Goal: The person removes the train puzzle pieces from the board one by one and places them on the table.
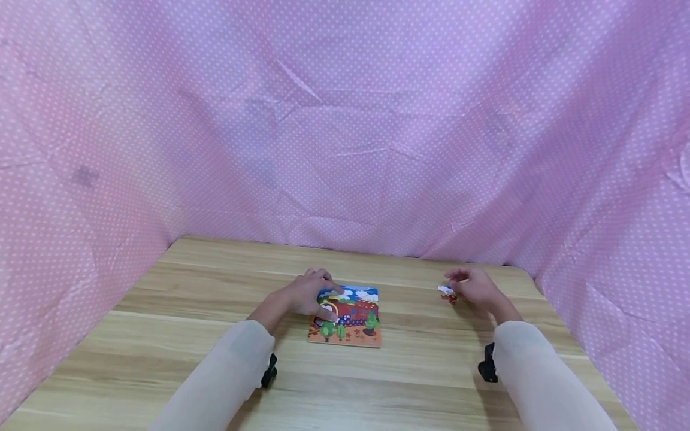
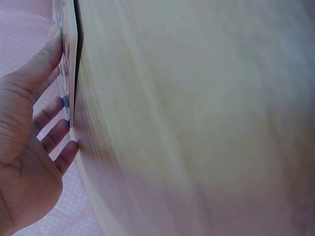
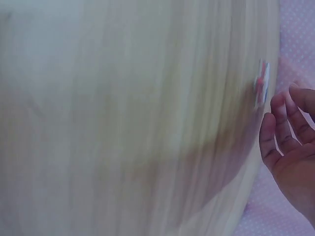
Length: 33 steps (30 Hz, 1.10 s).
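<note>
A square picture board point(image 1: 356, 336) lies flat on the table, showing a blue sky, trees and a small train; it looks like a puzzle board. Its left part lies under my left hand point(image 1: 307, 293), whose thumb and fingers rest spread on the picture. In the left wrist view, the thumb point(image 2: 47, 56) touches the board's face near its edge. To the right, a few small red and white pieces point(image 1: 450, 298) lie close together. My right hand point(image 1: 478, 288) hovers beside them with loosely bent fingers. The right wrist view shows the pieces point(image 3: 261, 83) just beyond the fingertips.
The wooden table point(image 1: 409, 377) runs back to a pink polka-dot cloth point(image 1: 345, 149), which hangs behind it and on both sides. A black device point(image 1: 487, 364) is strapped at the right wrist, another point(image 1: 269, 371) at the left.
</note>
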{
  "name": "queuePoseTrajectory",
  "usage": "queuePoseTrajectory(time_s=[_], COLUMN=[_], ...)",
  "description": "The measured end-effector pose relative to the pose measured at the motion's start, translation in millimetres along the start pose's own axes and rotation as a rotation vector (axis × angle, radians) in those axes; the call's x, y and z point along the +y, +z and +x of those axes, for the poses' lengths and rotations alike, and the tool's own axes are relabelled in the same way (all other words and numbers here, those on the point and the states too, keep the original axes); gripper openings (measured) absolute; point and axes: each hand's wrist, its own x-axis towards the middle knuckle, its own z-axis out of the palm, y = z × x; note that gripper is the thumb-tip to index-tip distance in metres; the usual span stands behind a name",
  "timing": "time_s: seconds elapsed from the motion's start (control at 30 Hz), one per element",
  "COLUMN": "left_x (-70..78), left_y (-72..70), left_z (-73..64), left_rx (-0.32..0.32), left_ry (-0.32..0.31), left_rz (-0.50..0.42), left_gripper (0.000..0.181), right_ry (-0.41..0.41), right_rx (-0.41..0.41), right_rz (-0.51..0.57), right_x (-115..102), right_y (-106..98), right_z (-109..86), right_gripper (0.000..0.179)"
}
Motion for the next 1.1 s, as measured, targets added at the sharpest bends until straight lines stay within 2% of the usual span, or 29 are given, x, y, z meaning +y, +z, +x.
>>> queuePoseTrajectory(time_s=[0.17,0.67,0.9,1.1], left_x=[1.0,-2.0,-3.5,-3.2], left_y=[-0.8,0.5,1.0,0.5], left_z=[0.6,4.3,4.7,4.6], left_rx=[-0.004,0.002,-0.002,-0.005], left_ry=[-0.003,-0.008,-0.011,-0.025], left_rz=[-0.003,-0.001,-0.006,-0.021], left_gripper=[0.061,0.064,0.067,0.069], right_ry=[-0.055,-0.167,-0.219,-0.253], right_rx=[0.018,-0.057,-0.087,-0.150], right_rz=[-0.130,-0.116,-0.202,-0.259], right_x=[-16,-53,-68,-82], right_y=[7,43,67,85], right_z=[6.0,24.9,30.2,32.7], right_gripper=[0.027,0.025,0.019,0.019])
